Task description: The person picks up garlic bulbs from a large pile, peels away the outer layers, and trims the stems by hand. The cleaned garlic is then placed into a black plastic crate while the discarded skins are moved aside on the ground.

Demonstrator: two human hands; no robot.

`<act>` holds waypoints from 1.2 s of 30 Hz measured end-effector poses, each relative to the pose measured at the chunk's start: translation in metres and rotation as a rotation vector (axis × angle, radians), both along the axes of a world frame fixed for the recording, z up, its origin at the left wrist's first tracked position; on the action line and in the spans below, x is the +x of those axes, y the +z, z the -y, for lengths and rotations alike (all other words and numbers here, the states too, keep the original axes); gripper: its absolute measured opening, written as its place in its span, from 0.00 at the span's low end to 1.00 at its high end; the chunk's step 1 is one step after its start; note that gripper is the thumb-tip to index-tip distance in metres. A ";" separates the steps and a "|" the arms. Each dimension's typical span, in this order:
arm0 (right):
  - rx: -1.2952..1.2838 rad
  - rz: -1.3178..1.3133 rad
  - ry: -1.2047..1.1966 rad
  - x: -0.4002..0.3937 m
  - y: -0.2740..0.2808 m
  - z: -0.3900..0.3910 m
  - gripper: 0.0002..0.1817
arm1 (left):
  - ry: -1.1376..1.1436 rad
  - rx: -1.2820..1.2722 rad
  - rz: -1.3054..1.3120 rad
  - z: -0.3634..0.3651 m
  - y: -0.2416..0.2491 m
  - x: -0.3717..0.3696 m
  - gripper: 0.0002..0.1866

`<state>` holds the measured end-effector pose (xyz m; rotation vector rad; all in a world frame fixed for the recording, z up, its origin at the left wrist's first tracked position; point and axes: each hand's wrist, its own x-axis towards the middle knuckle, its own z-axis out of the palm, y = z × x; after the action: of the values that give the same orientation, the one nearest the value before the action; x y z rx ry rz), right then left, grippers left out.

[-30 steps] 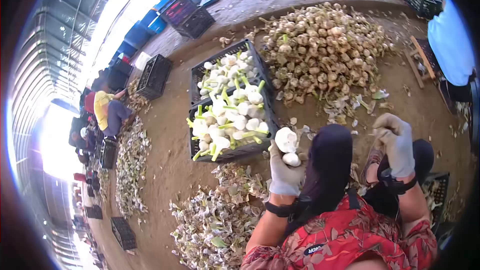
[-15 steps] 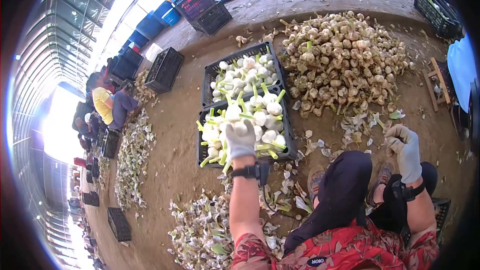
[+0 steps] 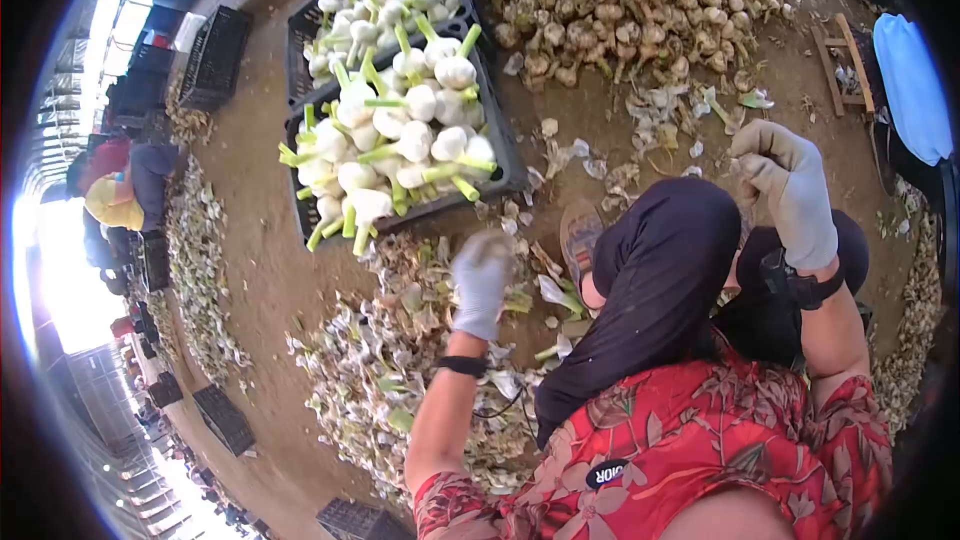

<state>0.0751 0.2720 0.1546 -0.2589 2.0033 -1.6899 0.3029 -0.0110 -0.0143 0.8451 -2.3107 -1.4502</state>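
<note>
My left hand (image 3: 480, 280), in a pale work glove, hangs over the heap of garlic peelings (image 3: 375, 380), just below the near crate. Its fingers are smeared by motion, and I see no bulb in them. To the right, above my knee, my right hand (image 3: 785, 185) is gloved too, with its fingers curled closed. Whatever it may hold is hidden. White trimmed garlic bulbs (image 3: 415, 135) with short green stems are piled in the near black crate (image 3: 510, 165). Touching it, the far crate (image 3: 298, 50) holds more such garlic.
A big mound of unpeeled garlic (image 3: 620, 5) lies beyond my knees. A wooden frame (image 3: 840, 65) and a light-blue cloth (image 3: 910, 90) are at the right. Another person (image 3: 130, 190) sits at the left near a strip of peelings (image 3: 200, 270) and black crates (image 3: 215, 58).
My left hand has come away from the garlic in the near crate, down toward the peelings. The view has tilted down and turned. My right hand remains curled beside my knee.
</note>
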 end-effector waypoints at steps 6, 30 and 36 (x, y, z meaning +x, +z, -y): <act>0.077 0.040 -0.020 0.000 -0.011 0.000 0.06 | -0.234 -0.093 0.582 -0.098 -0.125 0.066 0.25; -0.189 0.130 -0.455 -0.022 -0.063 -0.041 0.13 | 0.081 -0.026 0.666 0.044 0.104 0.126 0.18; -0.074 0.173 -0.661 -0.079 -0.209 -0.044 0.12 | 0.007 0.637 -0.457 -0.066 0.272 -0.105 0.22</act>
<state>-0.0043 0.3159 -0.0540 0.5715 2.0182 -2.0787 0.1984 0.0551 0.2580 0.5687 -1.5245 -2.1510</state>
